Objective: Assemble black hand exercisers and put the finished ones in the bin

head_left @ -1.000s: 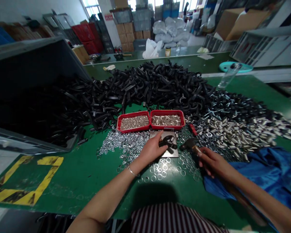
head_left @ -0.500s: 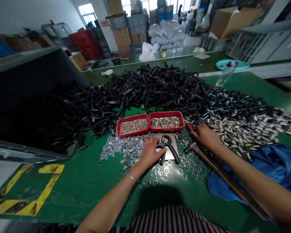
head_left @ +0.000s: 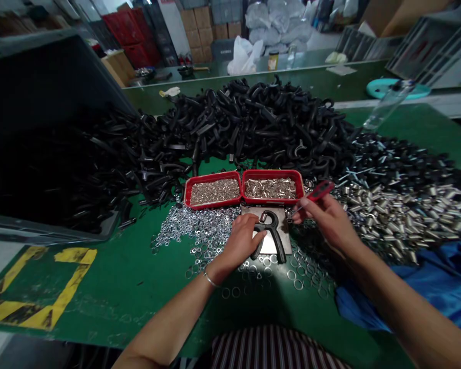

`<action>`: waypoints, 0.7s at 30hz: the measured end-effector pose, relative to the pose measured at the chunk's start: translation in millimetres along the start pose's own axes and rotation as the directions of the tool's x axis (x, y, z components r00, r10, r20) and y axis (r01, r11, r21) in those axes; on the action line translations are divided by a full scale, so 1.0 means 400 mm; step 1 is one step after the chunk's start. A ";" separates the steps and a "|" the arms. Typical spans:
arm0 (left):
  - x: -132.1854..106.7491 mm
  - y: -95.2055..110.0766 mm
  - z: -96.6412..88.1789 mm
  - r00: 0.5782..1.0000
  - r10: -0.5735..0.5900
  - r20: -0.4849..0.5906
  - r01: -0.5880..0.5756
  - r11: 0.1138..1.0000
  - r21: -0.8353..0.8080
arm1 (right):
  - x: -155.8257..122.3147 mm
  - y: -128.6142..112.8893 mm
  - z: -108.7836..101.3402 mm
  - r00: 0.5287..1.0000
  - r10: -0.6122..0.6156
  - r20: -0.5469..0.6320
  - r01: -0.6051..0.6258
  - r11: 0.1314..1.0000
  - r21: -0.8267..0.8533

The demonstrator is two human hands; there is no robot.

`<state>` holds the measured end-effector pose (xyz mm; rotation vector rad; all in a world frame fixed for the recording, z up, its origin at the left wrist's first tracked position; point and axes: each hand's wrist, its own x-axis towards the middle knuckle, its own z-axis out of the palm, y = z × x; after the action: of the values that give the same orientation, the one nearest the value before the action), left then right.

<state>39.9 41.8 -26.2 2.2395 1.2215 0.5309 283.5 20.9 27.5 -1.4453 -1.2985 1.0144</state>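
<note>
My left hand is closed on a black hooked plastic handle part, which lies on a small metal plate. A small metal cylinder sits by the hook of that part. In my right hand is a red-handled tool with a thin metal shaft, raised just right of the plate. The shaft slants down and left toward the black part, apart from it. The tool's exact kind is unclear. Small washers lie left of the plate, and larger metal rings lie in front of and right of it.
Two red trays of tiny metal pins stand behind the plate. A heap of black handle parts spreads behind them, reaching into a tipped grey crate. Metal sleeves, a blue cloth and a clear bottle are on the right.
My right hand has lifted the red-handled tool from the bench and brought it beside the plate. My left hand stays on the black part. The view has tilted downward.
</note>
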 end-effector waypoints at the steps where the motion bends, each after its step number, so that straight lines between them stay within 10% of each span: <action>1: 0.003 -0.006 -0.001 1.000 0.011 0.013 -0.011 1.000 -0.010 | -0.001 0.006 0.041 1.000 0.007 0.028 -0.010 0.994 0.110; 6: 0.006 -0.044 -0.010 0.993 0.071 0.097 -0.061 0.994 -0.095 | 0.007 0.083 0.161 0.998 0.049 0.039 -0.057 0.964 0.260; 15: 0.000 -0.050 -0.018 0.989 0.065 0.131 -0.043 0.985 -0.167 | 0.004 0.113 0.163 1.000 0.010 0.011 -0.013 0.964 0.264; 21: -0.002 -0.053 -0.016 0.990 0.075 0.122 -0.053 0.984 -0.172 | -0.014 0.095 0.168 0.998 -0.066 -0.006 0.066 0.997 -0.039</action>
<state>22.2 52.5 -34.3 2.1399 1.0048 0.4878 227.5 21.0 -25.9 -1.4244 -1.3588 0.9440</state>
